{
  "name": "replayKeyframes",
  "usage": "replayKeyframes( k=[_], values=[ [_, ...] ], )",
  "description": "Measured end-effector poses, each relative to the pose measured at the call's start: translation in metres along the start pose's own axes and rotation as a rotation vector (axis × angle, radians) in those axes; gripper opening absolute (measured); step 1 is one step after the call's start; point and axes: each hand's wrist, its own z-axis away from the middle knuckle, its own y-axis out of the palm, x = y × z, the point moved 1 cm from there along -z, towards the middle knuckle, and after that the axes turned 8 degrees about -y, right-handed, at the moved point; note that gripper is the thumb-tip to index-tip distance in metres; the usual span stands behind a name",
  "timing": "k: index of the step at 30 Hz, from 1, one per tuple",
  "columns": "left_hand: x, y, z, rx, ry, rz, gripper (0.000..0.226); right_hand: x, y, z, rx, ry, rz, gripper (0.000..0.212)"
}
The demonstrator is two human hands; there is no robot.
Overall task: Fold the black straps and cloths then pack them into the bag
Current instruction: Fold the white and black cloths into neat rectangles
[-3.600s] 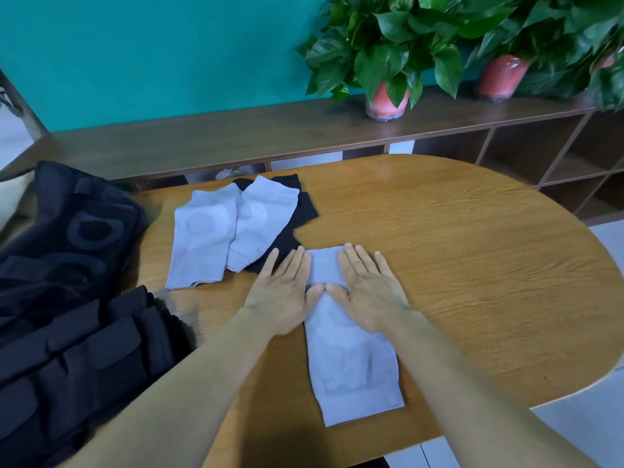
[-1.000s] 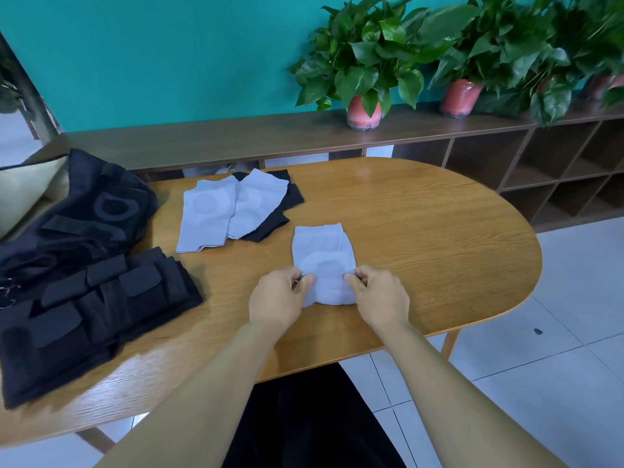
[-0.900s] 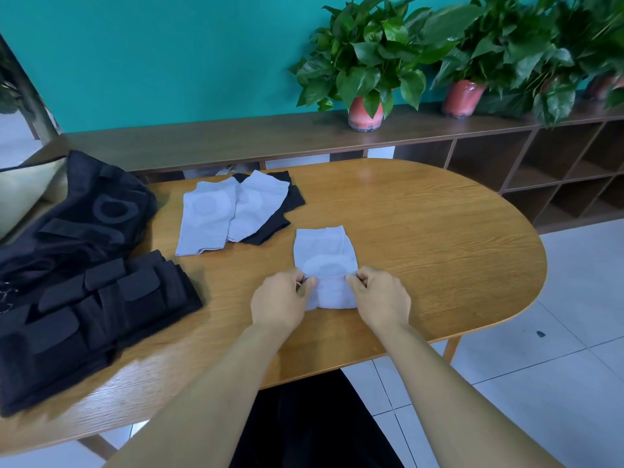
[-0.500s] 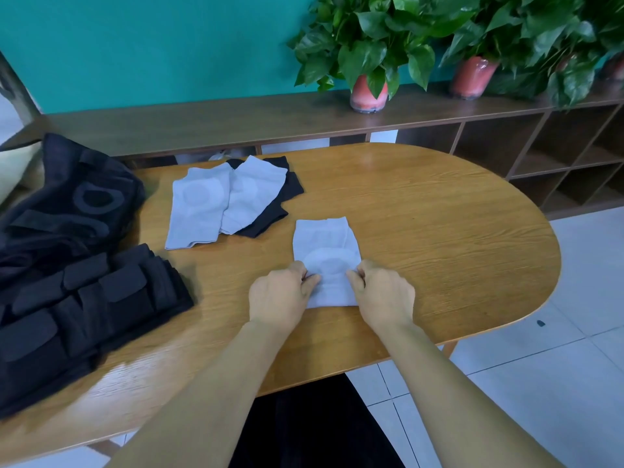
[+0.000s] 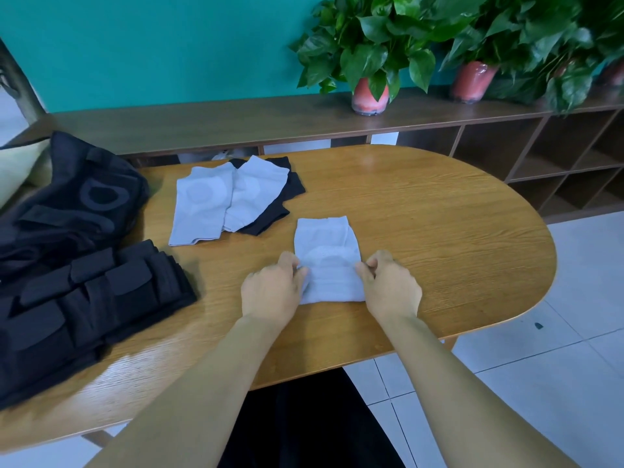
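Observation:
A light grey cloth (image 5: 327, 255), folded in half, lies on the wooden table (image 5: 439, 238) in front of me. My left hand (image 5: 271, 288) pinches its left edge and my right hand (image 5: 390, 285) pinches its right edge, fingers curled. Two more light grey cloths (image 5: 202, 204) lie flat farther back on the left, overlapping a black cloth (image 5: 290, 190). A stack of folded black straps (image 5: 84, 298) sits at the table's left end. Behind it lies the black bag (image 5: 77, 201).
A long wooden shelf unit (image 5: 236, 123) runs behind the table against a teal wall, with potted plants (image 5: 368, 45) on top. White tiled floor (image 5: 557, 366) lies to the right, past the table's rounded end.
The long grey cloth that lay flat under both palms has been folded in half. Both hands have since held its side edges with little movement.

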Motion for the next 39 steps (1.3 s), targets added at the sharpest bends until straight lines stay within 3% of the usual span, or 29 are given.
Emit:
replayKeyframes(
  k=[5, 10, 12, 15, 19, 22, 27, 32, 39],
  values=[
    [-0.002, -0.013, 0.008, -0.169, 0.047, 0.151, 0.022, -0.001, -0.007, 0.009, -0.141, -0.091, -0.001, 0.017],
    [-0.012, -0.003, 0.023, -0.159, 0.352, 0.17, 0.027, 0.007, 0.004, 0.024, -0.298, -0.522, 0.141, 0.03],
    [-0.017, -0.002, 0.028, -0.106, 0.439, 0.125, 0.038, 0.011, 0.006, 0.028, -0.232, -0.616, 0.206, 0.034],
    [-0.019, 0.0, 0.032, 0.036, 0.438, 0.045, 0.046, 0.013, 0.011, 0.029, -0.048, -0.657, 0.276, 0.049],
    [-0.01, 0.006, 0.036, 0.197, 0.418, -0.12, 0.053, 0.008, 0.013, 0.033, 0.308, -0.637, 0.339, 0.087],
    [-0.006, 0.007, 0.035, 0.237, 0.426, -0.188, 0.055, 0.003, 0.009, 0.033, 0.382, -0.608, 0.359, 0.097],
    [-0.004, 0.008, 0.033, 0.253, 0.412, -0.224, 0.055, -0.001, 0.009, 0.029, 0.437, -0.565, 0.348, 0.095],
    [-0.004, 0.005, 0.033, 0.274, 0.41, -0.23, 0.055, -0.004, 0.003, 0.027, 0.477, -0.532, 0.371, 0.065],
    [0.002, -0.002, 0.033, 0.285, 0.38, -0.279, 0.055, -0.005, 0.0, 0.027, 0.483, -0.5, 0.363, 0.064]
  ],
)
